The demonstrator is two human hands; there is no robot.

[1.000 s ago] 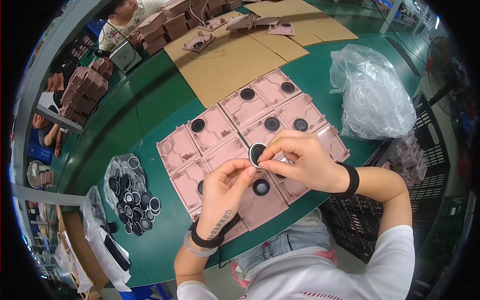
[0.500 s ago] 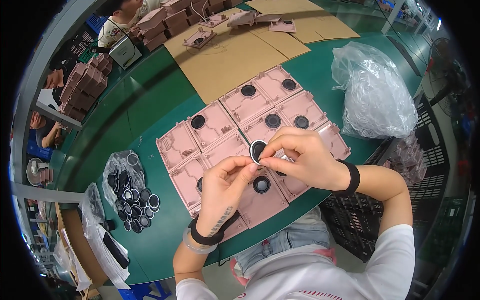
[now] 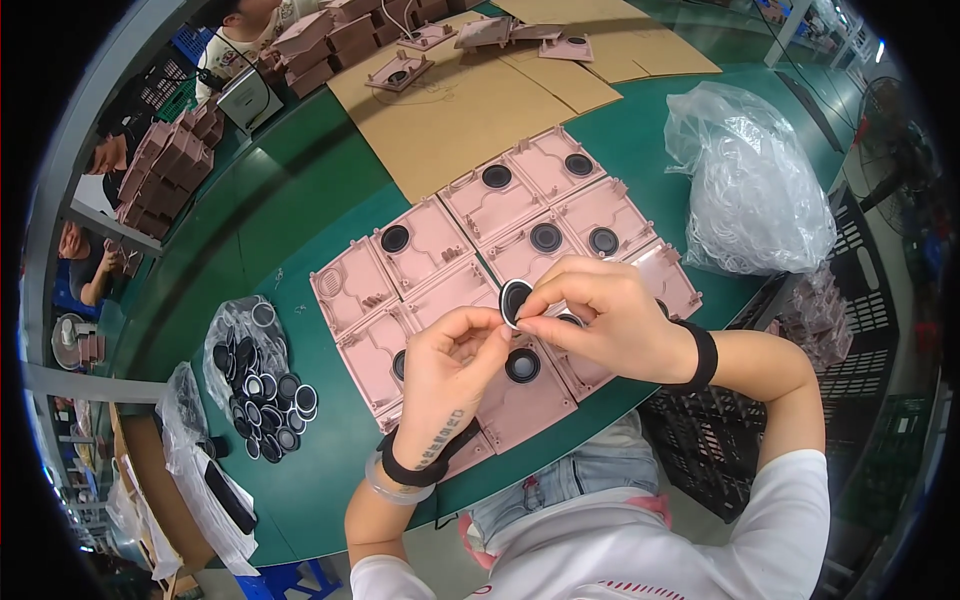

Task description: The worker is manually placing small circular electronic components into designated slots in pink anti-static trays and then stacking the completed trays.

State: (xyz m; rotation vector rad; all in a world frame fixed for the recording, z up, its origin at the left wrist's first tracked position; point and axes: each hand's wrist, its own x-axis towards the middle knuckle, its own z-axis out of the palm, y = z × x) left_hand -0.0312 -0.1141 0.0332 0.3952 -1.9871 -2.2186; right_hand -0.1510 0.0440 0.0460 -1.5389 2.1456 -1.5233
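Note:
Over the middle of the pink plastic panels point(image 3: 432, 300), both hands hold one round black disc with a white ring point(image 3: 513, 298) round its edge, tilted on its side. My left hand point(image 3: 448, 362) pinches its lower edge between thumb and fingertips. At its right side, the fingers of my right hand point(image 3: 606, 318) are pinched on the rim. The panels lie side by side in rows. Similar black discs point(image 3: 545, 238) sit in several of them, one point(image 3: 522, 366) just below my hands. My hands and forearms hide parts of the nearer panels.
Loose discs point(image 3: 268, 415) lie heaped at the left by a clear plastic bag point(image 3: 238, 325). A large bag point(image 3: 755, 190) of clear plastic stands at the right. Cardboard sheets point(image 3: 440, 120) cover the far table. Black crates point(image 3: 720, 440) stand beside me at the right. Other people sit at far left.
Both hands stay almost in place, still holding the disc. The view has shifted very slightly. At far left, another person's hand has moved up.

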